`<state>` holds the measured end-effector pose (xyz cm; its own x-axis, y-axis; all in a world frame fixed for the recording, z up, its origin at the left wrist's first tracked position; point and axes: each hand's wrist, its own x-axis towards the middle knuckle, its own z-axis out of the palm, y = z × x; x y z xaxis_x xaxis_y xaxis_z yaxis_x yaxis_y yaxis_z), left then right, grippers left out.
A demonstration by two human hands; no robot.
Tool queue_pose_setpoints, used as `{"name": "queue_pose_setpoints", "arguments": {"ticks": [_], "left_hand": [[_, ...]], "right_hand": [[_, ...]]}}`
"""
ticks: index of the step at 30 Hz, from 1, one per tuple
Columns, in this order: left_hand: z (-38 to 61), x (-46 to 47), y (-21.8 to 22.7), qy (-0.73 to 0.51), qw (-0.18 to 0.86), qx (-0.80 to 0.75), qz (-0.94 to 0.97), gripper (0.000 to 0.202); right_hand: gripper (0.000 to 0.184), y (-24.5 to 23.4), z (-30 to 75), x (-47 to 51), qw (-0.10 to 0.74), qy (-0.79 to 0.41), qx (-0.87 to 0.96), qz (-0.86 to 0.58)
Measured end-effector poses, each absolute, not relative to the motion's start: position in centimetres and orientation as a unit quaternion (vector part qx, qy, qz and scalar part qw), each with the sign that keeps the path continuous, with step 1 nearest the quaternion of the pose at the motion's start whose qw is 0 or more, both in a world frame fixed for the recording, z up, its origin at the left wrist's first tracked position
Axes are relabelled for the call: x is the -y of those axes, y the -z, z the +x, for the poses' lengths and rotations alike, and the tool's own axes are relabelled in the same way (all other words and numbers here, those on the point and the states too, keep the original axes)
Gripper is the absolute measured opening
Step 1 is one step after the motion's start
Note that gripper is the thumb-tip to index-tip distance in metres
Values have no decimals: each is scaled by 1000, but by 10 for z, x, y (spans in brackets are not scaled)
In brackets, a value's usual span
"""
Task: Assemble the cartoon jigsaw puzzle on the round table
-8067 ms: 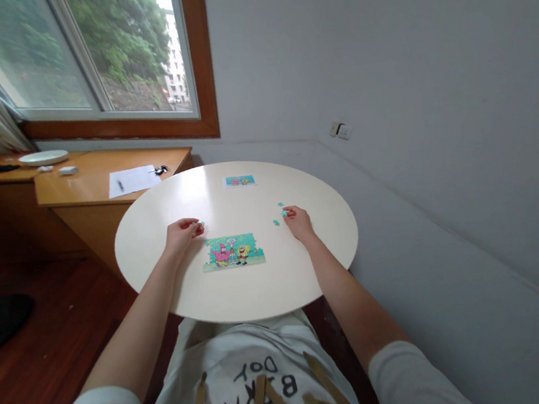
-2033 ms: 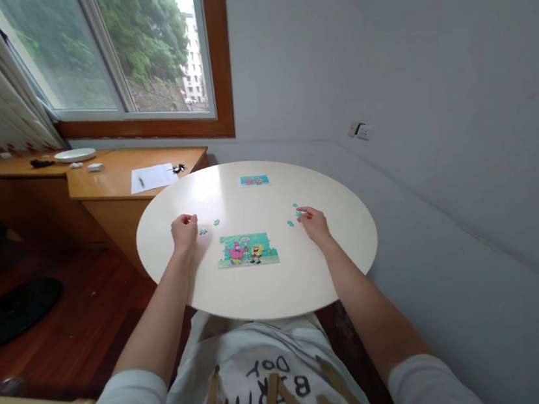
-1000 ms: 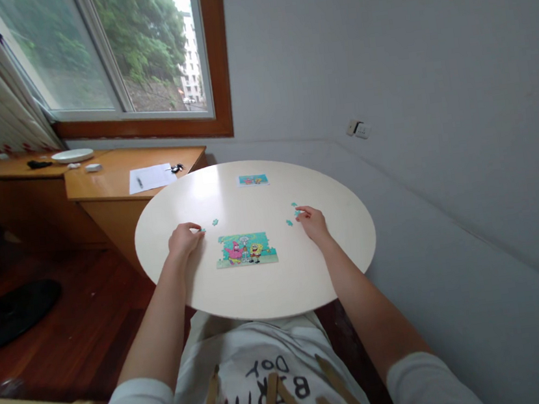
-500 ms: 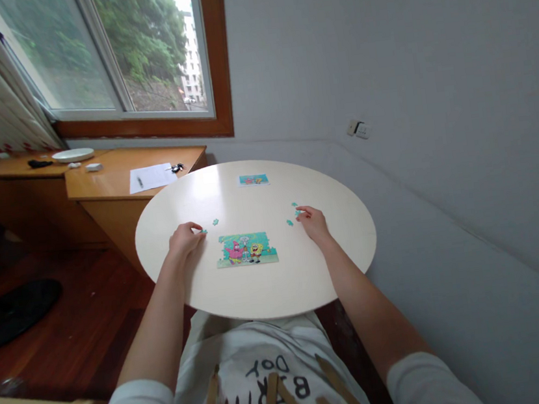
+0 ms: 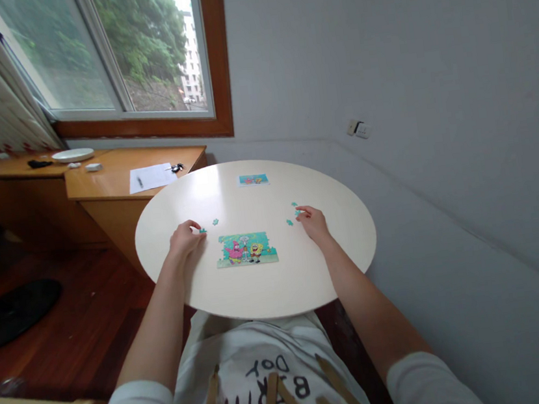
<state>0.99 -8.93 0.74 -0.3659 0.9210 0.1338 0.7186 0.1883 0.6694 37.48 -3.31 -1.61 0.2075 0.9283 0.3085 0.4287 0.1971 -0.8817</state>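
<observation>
A partly assembled cartoon jigsaw puzzle (image 5: 246,249) lies flat on the round white table (image 5: 261,295), its upper and side edges uneven. To its left, my left hand (image 5: 186,240) rests on the table with thumb and forefinger closed about a small teal puzzle piece (image 5: 203,230). Another loose teal piece (image 5: 215,222) lies just beyond those fingertips. On the other side, my right hand (image 5: 314,221) has its thumb and forefinger around a teal piece (image 5: 297,212), which the fingers partly cover. Two more loose teal pieces, a farther one (image 5: 294,204) and a nearer one (image 5: 290,223), lie close by.
A small picture card (image 5: 253,180) with a similar cartoon lies at the table's far side. Behind on the left, a wooden desk (image 5: 146,159) holds a sheet of paper (image 5: 151,178), keys (image 5: 177,168) and a white plate (image 5: 73,155). A wall stands to the right.
The piece at my left fingertips has shifted or turned very slightly. My right hand and the assembled puzzle stay where they were.
</observation>
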Motion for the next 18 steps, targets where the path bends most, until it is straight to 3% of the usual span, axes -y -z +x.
{"name": "queue_pose_setpoints", "arguments": {"ticks": [10, 18], "left_hand": [[16, 91, -10, -412, 189, -716, 531, 12], [24, 94, -15, -519, 255, -654, 487, 17]], "right_hand": [[37, 16, 375, 33, 505, -241, 582, -590], [37, 14, 374, 34, 503, -243, 583, -590]]}}
